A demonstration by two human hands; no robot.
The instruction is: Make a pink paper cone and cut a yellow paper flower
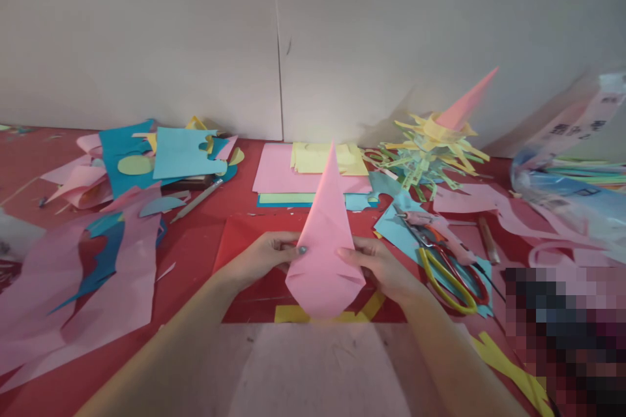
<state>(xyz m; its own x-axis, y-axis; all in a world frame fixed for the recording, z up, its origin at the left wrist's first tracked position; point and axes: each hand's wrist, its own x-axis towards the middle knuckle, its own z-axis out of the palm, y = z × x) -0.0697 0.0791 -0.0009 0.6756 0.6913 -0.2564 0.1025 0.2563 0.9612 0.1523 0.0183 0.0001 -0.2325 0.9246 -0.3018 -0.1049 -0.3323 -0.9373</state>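
Forearms (198,309) converging, thumbs (348,253) facing each other, fingers (282,237) bent.

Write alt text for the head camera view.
A person's left hand and right hand hold a pink paper cone at a red table. Paper scraps lie to the left; scissors, a glue gun and a fringed paper piece are on the right.

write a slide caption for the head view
Left hand and right hand hold a pink paper cone at a red table.

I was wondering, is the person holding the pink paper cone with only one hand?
No, the left hand and the right hand both hold the pink paper cone, one at each side.
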